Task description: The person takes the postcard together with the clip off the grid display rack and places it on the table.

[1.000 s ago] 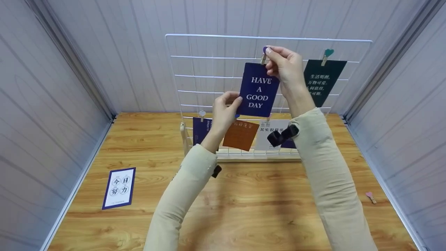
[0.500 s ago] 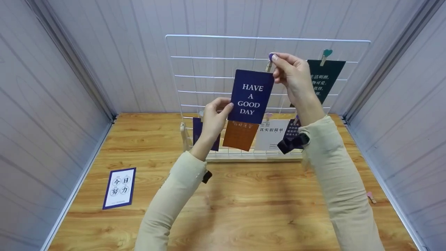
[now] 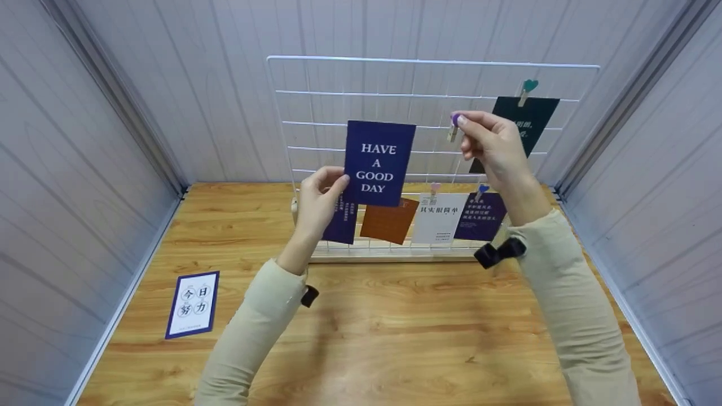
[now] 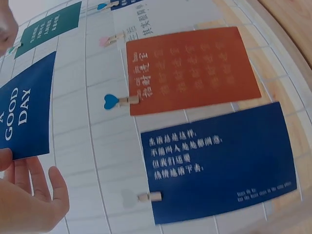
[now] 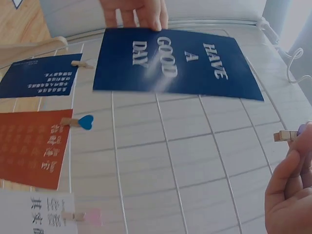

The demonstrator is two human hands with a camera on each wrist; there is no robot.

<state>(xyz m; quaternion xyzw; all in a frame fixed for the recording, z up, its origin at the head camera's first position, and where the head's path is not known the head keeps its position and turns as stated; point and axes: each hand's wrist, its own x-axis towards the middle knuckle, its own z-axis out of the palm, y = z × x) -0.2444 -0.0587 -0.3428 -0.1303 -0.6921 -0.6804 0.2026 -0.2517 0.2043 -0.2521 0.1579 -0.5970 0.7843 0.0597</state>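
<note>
My left hand [image 3: 321,200] pinches the left edge of a dark blue card [image 3: 379,163] reading "HAVE A GOOD DAY", held upright in front of the white wire grid [image 3: 316,123]. Off to the right, my right hand [image 3: 499,149] pinches a small wooden clothespin [image 3: 453,132] by its purple end. That clothespin is apart from the card and from the grid's wires. In the right wrist view, the clothespin's wooden tip [image 5: 285,136] points toward the card and has nothing in it.
A dark green card [image 3: 538,115] hangs at upper right under a green heart clothespin [image 3: 529,87]. Along the bottom hang an orange card [image 3: 389,223], a white card [image 3: 437,225] and dark blue ones [image 3: 482,220]. A blue-bordered card [image 3: 193,304] lies on the wooden table [image 3: 406,332].
The clothespin has come away from the top of the blue card. My left hand has carried the card left and a little down, while my right hand moved right and down with the clothespin.
</note>
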